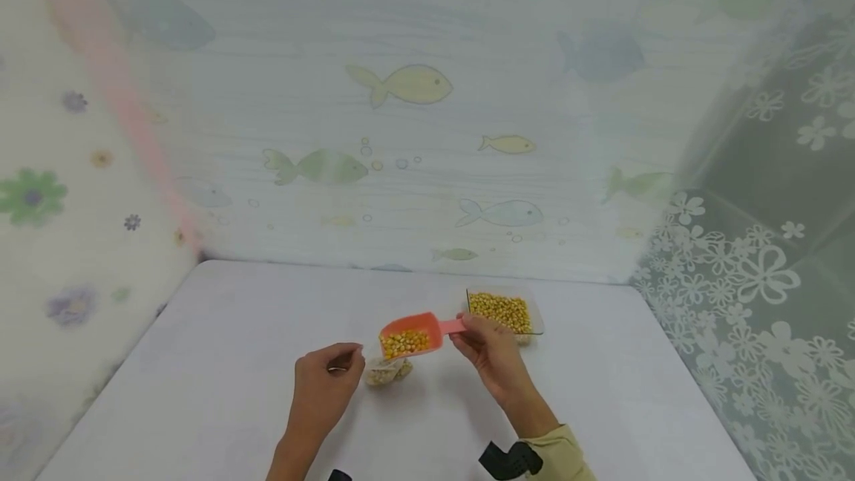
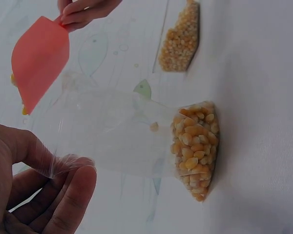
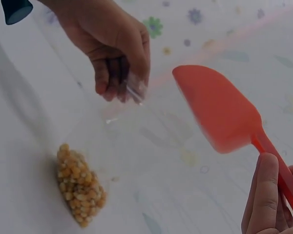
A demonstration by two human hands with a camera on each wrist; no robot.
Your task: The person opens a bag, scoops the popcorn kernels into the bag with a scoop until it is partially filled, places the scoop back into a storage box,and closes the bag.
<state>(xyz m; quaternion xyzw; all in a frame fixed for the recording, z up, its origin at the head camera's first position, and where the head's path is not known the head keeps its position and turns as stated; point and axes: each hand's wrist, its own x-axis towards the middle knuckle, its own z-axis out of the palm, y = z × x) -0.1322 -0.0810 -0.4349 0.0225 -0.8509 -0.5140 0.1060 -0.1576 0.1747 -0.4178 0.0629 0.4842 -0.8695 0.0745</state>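
Observation:
My left hand (image 1: 325, 388) pinches the rim of a clear plastic bag (image 2: 117, 131) between thumb and fingers. Corn kernels (image 2: 195, 146) fill the bottom of this bag, which rests on the table. By its handle, my right hand (image 1: 494, 362) grips a red-orange scoop (image 1: 437, 329) loaded with yellow corn kernels (image 1: 406, 343). The scoop's front edge hovers just above the bag's mouth, close to the left fingers. In the left wrist view a few kernels show at the scoop's lip.
A clear rectangular container (image 1: 538, 321) full of corn kernels stands behind my right hand. Beneath lies a white-covered table (image 1: 240, 332). A fish-patterned curtain (image 1: 414, 191) hangs behind it, with flowered sheets at both sides.

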